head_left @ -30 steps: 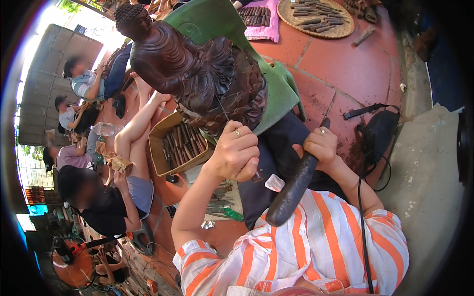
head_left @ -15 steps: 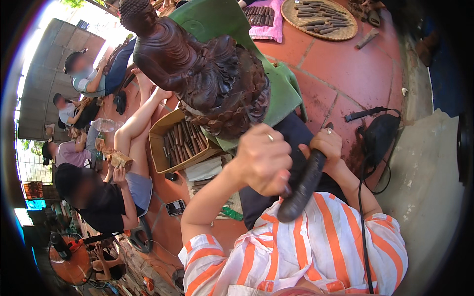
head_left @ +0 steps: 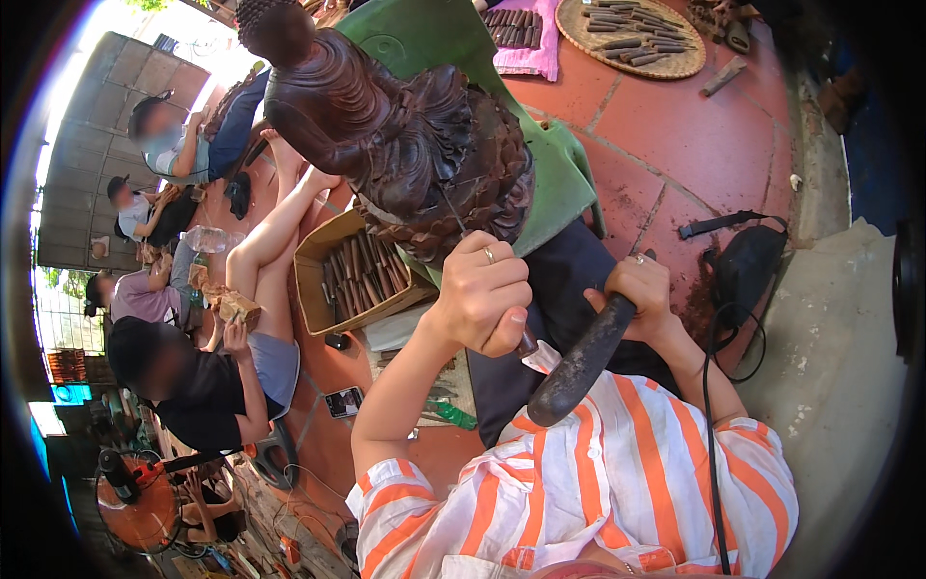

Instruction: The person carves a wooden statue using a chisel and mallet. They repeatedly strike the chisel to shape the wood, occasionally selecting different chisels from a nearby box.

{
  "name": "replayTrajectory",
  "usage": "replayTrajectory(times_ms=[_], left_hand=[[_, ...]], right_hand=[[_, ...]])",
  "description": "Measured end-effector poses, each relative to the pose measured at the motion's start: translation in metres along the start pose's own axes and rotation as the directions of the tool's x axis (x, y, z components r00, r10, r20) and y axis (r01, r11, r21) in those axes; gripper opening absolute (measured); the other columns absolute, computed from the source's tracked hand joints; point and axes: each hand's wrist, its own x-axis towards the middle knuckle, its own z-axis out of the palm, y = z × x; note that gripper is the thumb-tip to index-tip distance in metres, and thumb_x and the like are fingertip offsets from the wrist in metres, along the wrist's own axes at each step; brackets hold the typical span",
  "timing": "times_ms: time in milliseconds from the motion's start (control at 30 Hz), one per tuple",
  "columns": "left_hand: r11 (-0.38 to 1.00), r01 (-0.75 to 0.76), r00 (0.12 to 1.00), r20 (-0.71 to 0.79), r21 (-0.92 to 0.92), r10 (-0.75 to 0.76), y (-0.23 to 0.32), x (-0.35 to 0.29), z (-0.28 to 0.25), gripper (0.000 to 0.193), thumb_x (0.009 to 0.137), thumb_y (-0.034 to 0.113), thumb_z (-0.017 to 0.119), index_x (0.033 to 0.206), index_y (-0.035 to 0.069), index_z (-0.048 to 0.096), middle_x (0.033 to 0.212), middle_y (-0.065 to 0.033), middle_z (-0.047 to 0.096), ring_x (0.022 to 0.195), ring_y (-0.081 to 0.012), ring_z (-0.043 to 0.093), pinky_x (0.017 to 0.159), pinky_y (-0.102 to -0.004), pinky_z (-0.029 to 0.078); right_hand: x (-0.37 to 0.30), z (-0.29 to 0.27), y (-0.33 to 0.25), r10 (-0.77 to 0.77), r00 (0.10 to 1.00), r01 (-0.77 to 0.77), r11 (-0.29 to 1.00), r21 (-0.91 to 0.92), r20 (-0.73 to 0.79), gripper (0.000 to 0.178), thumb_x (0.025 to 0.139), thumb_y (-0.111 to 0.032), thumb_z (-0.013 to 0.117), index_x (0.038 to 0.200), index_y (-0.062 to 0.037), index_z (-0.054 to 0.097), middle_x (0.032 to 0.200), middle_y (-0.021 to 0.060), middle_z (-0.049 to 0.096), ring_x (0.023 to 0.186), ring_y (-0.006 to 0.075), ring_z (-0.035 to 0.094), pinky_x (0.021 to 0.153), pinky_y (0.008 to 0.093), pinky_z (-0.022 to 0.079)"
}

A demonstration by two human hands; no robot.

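Observation:
A dark carved wooden statue of a seated figure leans before me, its petalled base toward my hands. My left hand is closed around a carving chisel; its thin blade reaches up to the carved base, and the pale butt of the handle sticks out below my fist. In my right hand is a dark, club-shaped wooden mallet, gripped at its far end. The mallet's thick head hangs beside the chisel's butt; whether they touch I cannot tell.
Behind the statue is a green plastic support. A cardboard box of chisels stands left, near a phone. Far off lie a woven tray of tools and a pink cloth. A black bag lies right. Several people sit left.
My left hand has moved down-left from its blurred spot, and the chisel's blade and butt now show clearly. The mallet's head has shifted slightly left and down; the statue appears slightly shifted in view.

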Motion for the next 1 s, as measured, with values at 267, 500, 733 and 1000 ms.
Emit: replayTrajectory(times_ms=[267,500,733,1000], left_hand=[[0.998,0.001,1.000,-0.022,-0.069,-0.003,0.000,0.000,-0.004,0.024,0.073,0.022,0.047,0.052,0.011,0.041,0.055,-0.0029,0.036,0.050,-0.0214,0.040,0.057,-0.0352,0.035],[0.999,-0.014,0.999,0.031,-0.036,0.016,-0.002,0.001,-0.005,0.022,0.070,0.021,0.048,0.052,0.011,0.040,0.055,-0.0028,0.036,0.050,-0.0213,0.040,0.057,-0.0352,0.036],[1.000,-0.003,0.999,0.044,0.003,0.003,-0.002,0.000,-0.001,0.023,0.072,0.022,0.048,0.052,0.011,0.042,0.055,-0.0030,0.038,0.050,-0.0218,0.042,0.057,-0.0354,0.036],[0.992,0.015,1.000,0.000,-0.122,-0.015,-0.002,0.007,-0.015,0.028,0.077,0.024,0.045,0.052,0.011,0.042,0.054,-0.0030,0.040,0.049,-0.0222,0.041,0.055,-0.0358,0.034]], right_hand=[[0.005,-0.004,-0.010,-0.031,0.999,0.032,0.999,-0.011,0.030,0.029,0.067,-0.015,0.076,0.063,-0.0101,0.048,0.055,0.0044,0.044,0.047,0.0224,0.046,0.046,0.0339,0.033],[0.009,0.000,-0.013,-0.048,0.999,0.048,0.992,-0.114,-0.003,0.029,0.066,-0.012,0.075,0.061,-0.0092,0.047,0.057,0.0044,0.045,0.048,0.0215,0.046,0.046,0.0338,0.032],[0.008,-0.001,-0.015,-0.051,0.999,0.050,0.991,-0.125,-0.007,0.028,0.065,-0.011,0.075,0.060,-0.0088,0.047,0.057,0.0046,0.045,0.048,0.0215,0.046,0.046,0.0339,0.033],[0.016,-0.008,-0.025,-0.020,1.000,0.018,0.995,-0.101,-0.015,0.028,0.065,-0.011,0.075,0.061,-0.0093,0.047,0.057,0.0046,0.044,0.048,0.0219,0.045,0.046,0.0337,0.033]])
